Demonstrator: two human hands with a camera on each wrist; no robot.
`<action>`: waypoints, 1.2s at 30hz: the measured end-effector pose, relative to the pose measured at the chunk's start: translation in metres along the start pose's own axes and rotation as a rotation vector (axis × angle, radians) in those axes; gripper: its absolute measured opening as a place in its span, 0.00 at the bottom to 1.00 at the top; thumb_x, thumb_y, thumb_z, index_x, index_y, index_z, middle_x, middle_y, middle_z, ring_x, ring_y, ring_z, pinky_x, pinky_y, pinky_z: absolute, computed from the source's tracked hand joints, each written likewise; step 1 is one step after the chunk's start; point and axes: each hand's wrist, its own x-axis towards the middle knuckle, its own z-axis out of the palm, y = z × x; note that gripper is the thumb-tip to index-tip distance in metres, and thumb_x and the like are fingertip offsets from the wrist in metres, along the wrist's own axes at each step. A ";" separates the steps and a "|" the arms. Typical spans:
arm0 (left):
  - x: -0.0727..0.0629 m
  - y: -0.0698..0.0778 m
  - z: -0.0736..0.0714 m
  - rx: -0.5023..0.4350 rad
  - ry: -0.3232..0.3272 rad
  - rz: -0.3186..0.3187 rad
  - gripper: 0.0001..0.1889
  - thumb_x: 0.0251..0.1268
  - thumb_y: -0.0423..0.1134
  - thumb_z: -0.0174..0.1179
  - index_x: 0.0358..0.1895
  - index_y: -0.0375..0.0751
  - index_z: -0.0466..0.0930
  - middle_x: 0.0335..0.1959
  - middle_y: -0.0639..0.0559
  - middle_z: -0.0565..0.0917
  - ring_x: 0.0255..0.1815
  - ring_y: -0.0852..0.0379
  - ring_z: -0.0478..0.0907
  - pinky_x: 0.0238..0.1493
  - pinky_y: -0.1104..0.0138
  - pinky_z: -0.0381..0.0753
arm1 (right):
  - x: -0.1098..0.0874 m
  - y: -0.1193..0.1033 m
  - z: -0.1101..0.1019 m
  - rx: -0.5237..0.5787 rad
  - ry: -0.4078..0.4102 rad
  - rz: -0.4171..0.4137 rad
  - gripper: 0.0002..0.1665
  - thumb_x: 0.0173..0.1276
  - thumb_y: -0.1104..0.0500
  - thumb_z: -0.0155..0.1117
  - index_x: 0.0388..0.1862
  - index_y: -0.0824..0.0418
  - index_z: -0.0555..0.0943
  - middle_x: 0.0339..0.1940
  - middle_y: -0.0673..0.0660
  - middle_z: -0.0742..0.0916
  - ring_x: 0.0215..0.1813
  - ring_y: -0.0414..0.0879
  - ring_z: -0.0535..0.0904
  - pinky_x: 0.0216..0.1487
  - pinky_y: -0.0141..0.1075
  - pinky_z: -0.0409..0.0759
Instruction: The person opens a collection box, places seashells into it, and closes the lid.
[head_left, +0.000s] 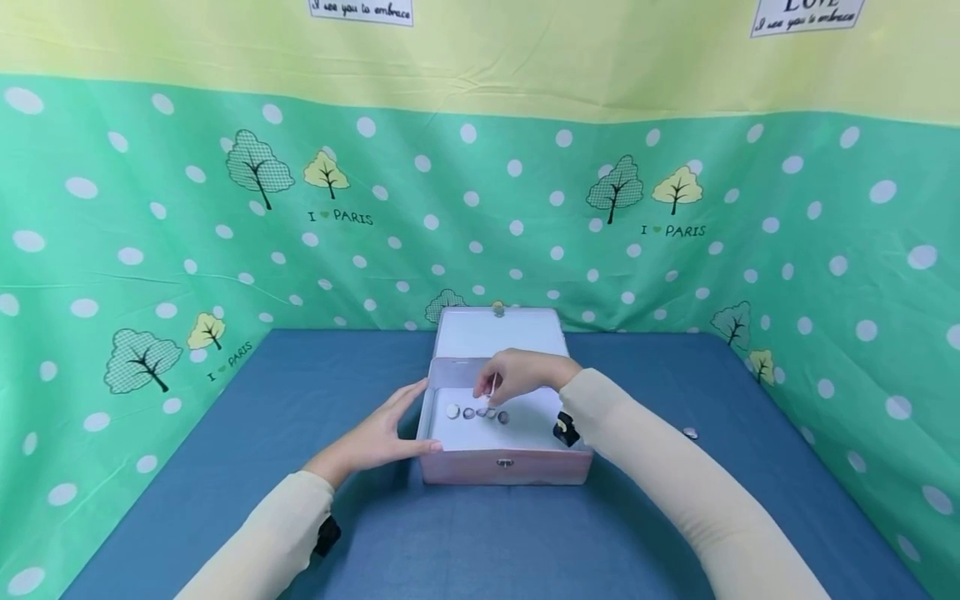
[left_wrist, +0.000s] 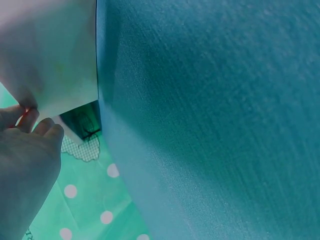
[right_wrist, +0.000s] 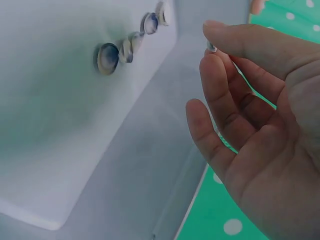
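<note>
A pink box (head_left: 465, 468) with a white inside stands on the table, its lid (head_left: 501, 332) raised at the back. Several small seashells (right_wrist: 107, 59) lie in a row on the white floor of the box. My right hand (head_left: 517, 375) is over the row and pinches a small whitish seashell (right_wrist: 211, 46) between thumb and fingers, mostly hidden by the fingertips. At the box's left side, my left hand (head_left: 382, 429) rests with fingers extended along the wall and the thumb at the front corner. In the left wrist view its fingertips touch the box wall (left_wrist: 55, 60).
A blue cloth (head_left: 495, 542) covers the table. One more small shell (head_left: 691, 433) lies on it, right of the box beyond my right forearm. Green and yellow printed curtain (head_left: 517, 192) hangs behind and at both sides. A metal clasp (head_left: 506, 462) is on the box front.
</note>
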 end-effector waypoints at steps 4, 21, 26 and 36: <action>0.000 0.000 0.000 -0.005 -0.003 -0.002 0.56 0.56 0.62 0.70 0.83 0.56 0.45 0.81 0.46 0.49 0.78 0.38 0.50 0.66 0.34 0.58 | 0.009 -0.001 0.007 -0.022 -0.006 0.031 0.10 0.65 0.63 0.72 0.46 0.58 0.88 0.38 0.48 0.85 0.42 0.43 0.78 0.45 0.35 0.77; 0.000 -0.002 0.000 0.000 0.000 0.017 0.56 0.56 0.62 0.71 0.82 0.56 0.45 0.81 0.47 0.50 0.78 0.39 0.50 0.66 0.35 0.59 | 0.022 0.004 0.028 0.019 -0.071 0.064 0.08 0.65 0.66 0.70 0.42 0.58 0.87 0.34 0.49 0.85 0.34 0.39 0.77 0.37 0.30 0.77; 0.000 -0.003 0.000 0.003 -0.002 0.018 0.56 0.56 0.62 0.71 0.83 0.55 0.45 0.81 0.47 0.49 0.78 0.39 0.50 0.66 0.35 0.59 | 0.021 0.006 0.029 0.020 -0.063 0.058 0.09 0.66 0.65 0.71 0.45 0.58 0.87 0.35 0.49 0.84 0.34 0.38 0.77 0.37 0.30 0.77; 0.001 -0.002 0.000 -0.003 0.002 -0.003 0.56 0.56 0.62 0.71 0.82 0.56 0.46 0.81 0.47 0.50 0.78 0.38 0.50 0.66 0.34 0.58 | 0.008 0.003 0.010 0.004 -0.013 0.050 0.14 0.66 0.62 0.71 0.51 0.58 0.85 0.38 0.48 0.84 0.41 0.42 0.78 0.46 0.35 0.76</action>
